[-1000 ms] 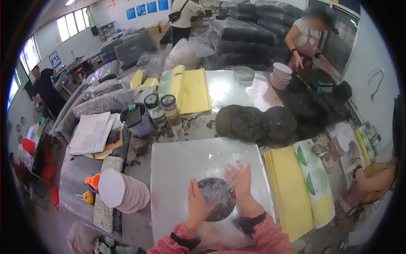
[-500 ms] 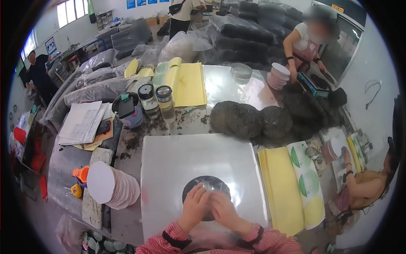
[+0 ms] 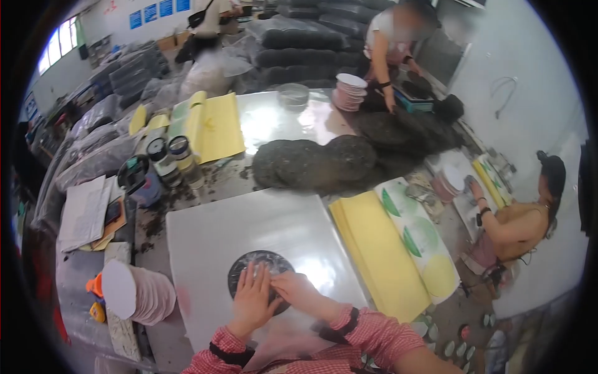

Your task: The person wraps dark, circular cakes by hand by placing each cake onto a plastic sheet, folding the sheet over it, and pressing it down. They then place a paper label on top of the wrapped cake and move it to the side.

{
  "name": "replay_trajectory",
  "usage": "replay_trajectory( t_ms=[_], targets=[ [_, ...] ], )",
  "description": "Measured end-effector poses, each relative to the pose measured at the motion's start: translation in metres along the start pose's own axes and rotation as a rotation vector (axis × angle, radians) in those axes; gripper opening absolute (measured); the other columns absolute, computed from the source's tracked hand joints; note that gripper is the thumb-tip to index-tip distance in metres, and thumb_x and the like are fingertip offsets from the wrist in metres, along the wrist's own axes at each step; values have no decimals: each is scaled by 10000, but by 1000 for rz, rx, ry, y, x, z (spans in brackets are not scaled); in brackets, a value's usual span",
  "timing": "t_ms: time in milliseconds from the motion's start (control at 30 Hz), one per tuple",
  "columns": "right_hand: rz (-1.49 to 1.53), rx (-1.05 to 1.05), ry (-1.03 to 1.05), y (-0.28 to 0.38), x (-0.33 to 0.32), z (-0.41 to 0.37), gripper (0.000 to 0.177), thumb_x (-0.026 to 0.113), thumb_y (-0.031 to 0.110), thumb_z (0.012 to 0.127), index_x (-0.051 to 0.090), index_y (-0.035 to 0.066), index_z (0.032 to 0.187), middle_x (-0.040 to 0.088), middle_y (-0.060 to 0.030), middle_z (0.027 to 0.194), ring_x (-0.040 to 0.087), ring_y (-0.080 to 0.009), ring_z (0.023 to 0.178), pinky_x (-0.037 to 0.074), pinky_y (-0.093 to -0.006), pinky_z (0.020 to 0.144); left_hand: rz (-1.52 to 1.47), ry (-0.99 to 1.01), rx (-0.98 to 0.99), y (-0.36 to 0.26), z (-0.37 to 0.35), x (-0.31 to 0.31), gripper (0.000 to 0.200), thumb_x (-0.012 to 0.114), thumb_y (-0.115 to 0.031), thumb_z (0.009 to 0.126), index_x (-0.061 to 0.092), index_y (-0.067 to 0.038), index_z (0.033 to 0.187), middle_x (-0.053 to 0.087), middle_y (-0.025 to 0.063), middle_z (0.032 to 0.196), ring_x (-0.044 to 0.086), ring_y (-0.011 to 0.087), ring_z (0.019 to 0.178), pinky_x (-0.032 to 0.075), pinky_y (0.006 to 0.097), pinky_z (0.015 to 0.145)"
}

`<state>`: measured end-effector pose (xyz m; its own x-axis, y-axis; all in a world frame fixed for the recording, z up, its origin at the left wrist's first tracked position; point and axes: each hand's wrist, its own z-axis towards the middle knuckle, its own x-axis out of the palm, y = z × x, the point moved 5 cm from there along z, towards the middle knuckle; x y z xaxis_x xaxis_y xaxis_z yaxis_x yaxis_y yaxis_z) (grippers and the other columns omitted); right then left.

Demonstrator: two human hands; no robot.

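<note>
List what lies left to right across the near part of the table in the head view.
From the left: stack of white round discs → dark round cake on the white sheet → yellow paper stack → green-printed label sheets → seated person.

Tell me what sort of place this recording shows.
Probably a tea-cake packing workshop: dark pressed discs piled on the table, stacks of yellow wrapping sheets, and full dark bags stacked behind.

Dark disc (image 3: 258,265); red-checked sleeves (image 3: 367,330)
</note>
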<state>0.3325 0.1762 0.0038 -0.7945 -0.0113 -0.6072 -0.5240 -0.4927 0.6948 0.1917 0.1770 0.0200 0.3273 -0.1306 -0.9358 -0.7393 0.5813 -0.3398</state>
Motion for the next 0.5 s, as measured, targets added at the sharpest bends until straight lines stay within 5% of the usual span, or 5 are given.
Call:
replay_trajectory(
  t_ms=[67, 167, 200, 267, 500],
  targets=[
    [-281, -265, -208, 10, -75, -17, 50, 671, 39, 818, 669, 39, 868, 667, -122, 891, 650, -305, 808, 540, -395, 695, 11, 10, -13, -1, 2, 1, 838, 680, -452, 883, 401, 82, 1466, 363, 268, 1556, 233, 474, 1487, 188, 575, 1205],
    [-940, 335, -284, -100, -179, -114, 194, 661, 16, 772, 678, 38, 964, 688, -116, 892, 689, -302, 821, 560, -400, 717, 53, 49, -12, -1, 3, 2, 839, 663, -466, 897, 402, 102, 1457, 344, 282, 1563, 212, 502, 1485, 177, 581, 1201],
    [-964, 291, -483, -125, -214, -152, 304, 649, 19, 801, 673, -2, 1104, 698, -177, 1060, 684, -344, 978, 557, -430, 861, 55, 47, -4, 0, 1, 2, 839, 663, -466, 897, 402, 102, 1457, 344, 282, 1563, 212, 502, 1485, 177, 581, 1201],
    [-1190, 347, -418, -143, -256, -180, 379, 647, 21, 820, 645, -38, 1195, 650, -228, 1230, 632, -382, 1138, 520, -451, 973, 56, 74, -13, 0, 2, 4, 846, 658, -470, 900, 394, 110, 1457, 335, 288, 1564, 209, 508, 1483, 174, 590, 1199],
    [-1189, 232, -362, -152, -272, -187, 321, 645, 18, 849, 641, -67, 1158, 664, -233, 1150, 640, -398, 1110, 531, -450, 953, 89, 47, 7, -3, 2, 2, 864, 672, -477, 884, 394, 105, 1459, 329, 279, 1570, 212, 497, 1485, 186, 562, 1203]
  ],
)
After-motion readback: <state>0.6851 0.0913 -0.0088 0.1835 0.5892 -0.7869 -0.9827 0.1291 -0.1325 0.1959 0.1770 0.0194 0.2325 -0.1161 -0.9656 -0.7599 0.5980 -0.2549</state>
